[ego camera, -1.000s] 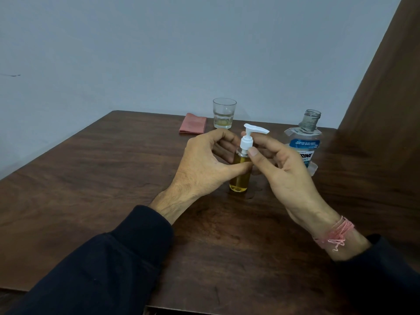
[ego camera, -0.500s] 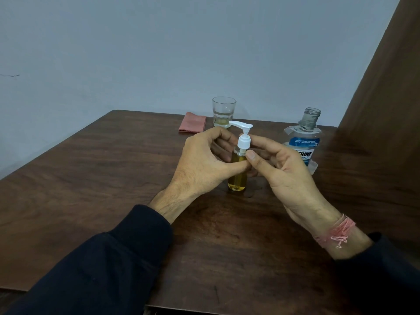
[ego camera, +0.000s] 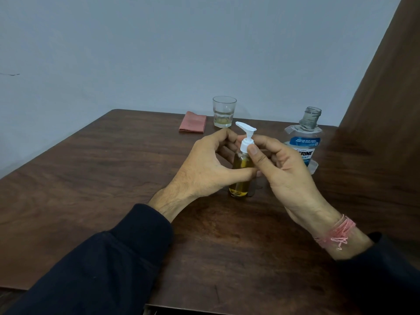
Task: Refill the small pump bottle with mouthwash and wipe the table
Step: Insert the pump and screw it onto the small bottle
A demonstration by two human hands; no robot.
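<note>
From the head view, the small pump bottle [ego camera: 241, 176] stands upright on the worktop [ego camera: 91, 178], roughly midway between the left and right edges and nearer the far edge than the near one, its long axis vertical and amber liquid filling most of it. The left hand [ego camera: 204, 164] comes in from the left and curls round the bottle's body, thumb across the front. The right hand [ego camera: 281, 169] comes in from the right and pinches the white pump collar [ego camera: 246, 143] between thumb and fingers; the nozzle points left and away. So the collar sits directly above the gripped body, and any twist to seat it would turn about that vertical axis, with the right hand already on it. Behind, near the far edge, lie a folded pink cloth [ego camera: 193, 125] and a glass [ego camera: 223, 112]; the uncapped mouthwash bottle [ego camera: 303, 142] stands just right of the right hand. The cloth lies nearer the left hand for wiping.
</note>
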